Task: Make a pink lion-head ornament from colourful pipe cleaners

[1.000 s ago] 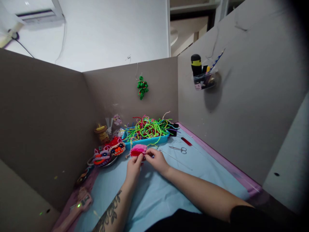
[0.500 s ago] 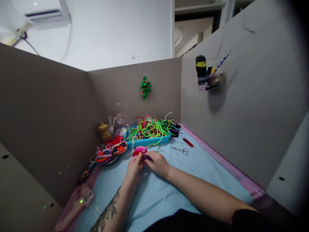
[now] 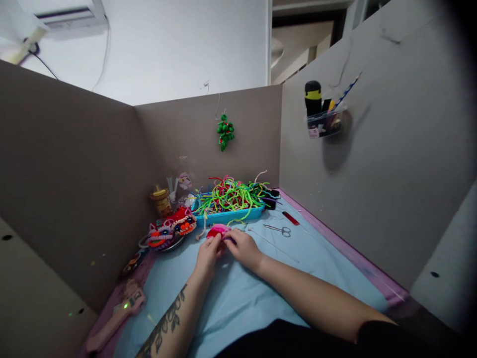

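Observation:
A small pink and red fuzzy pipe-cleaner piece is held between my two hands over the blue cloth. My left hand pinches its lower left side with thumb and fingers. From the right, my right hand grips the same piece, and a bit of purple shows at its fingertips. My fingers hide the underside of the piece. Just behind the hands stands a blue tray heaped with loose pipe cleaners, mostly bright green and red.
Scissors, a red-handled tool and a thin pipe cleaner lie to the right. Finished pipe-cleaner faces sit in a dish at left. A pink glue gun with a green light lies front left. Grey panels enclose the table.
Both hands stay on the pink and red piece, which has turned slightly and shifted a little right and up. The camera view has tilted slightly.

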Motion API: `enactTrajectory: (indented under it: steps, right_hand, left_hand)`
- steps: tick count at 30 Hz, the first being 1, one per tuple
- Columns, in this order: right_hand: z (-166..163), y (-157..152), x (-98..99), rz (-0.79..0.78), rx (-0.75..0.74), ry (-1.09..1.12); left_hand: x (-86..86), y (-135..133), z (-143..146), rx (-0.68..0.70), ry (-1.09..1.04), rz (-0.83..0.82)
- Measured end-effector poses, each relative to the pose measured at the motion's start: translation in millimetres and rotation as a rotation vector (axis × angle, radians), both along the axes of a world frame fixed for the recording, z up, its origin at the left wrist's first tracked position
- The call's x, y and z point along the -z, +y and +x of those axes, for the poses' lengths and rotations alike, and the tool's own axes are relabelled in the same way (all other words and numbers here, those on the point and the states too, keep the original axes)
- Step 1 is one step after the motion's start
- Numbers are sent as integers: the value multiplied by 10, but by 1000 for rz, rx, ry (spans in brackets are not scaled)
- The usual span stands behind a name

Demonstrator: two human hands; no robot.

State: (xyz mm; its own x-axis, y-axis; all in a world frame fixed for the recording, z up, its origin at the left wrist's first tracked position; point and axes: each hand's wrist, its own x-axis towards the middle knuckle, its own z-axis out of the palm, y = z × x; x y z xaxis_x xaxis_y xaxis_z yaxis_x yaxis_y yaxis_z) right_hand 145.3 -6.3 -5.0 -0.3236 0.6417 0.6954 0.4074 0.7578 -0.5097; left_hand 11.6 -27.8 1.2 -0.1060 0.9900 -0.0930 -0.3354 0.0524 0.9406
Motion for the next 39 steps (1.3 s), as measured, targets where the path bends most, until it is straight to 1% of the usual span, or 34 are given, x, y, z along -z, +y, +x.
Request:
enactTrajectory:
  steps: [4, 7, 10, 15, 20, 27, 32, 39]
  right_hand:
    - [3, 0, 11, 15, 41, -15]
    - [-2, -4, 15, 21, 74, -34]
    - [-11, 2, 30, 41, 88, -38]
    - [-23, 18, 50, 42, 93, 5]
    - [-15, -1, 13, 40, 61, -6]
    - [-11, -12, -6, 46, 74, -21]
    - [-7, -11, -21, 65, 110, -31]
    - [-14, -24, -12, 105, 160, -96]
  left_hand:
    - [16, 12, -16, 67, -65, -14]
    - [30, 18, -14, 93, -86, -33]
    - [40, 19, -8, 78, -88, -21]
    - [26, 14, 10, 13, -68, -3]
    - [-7, -7, 29, 9, -45, 33]
    - [25, 2, 14, -25, 59, 114]
    - [35, 8, 23, 48, -8, 100]
    - [35, 3, 28, 74, -98, 43]
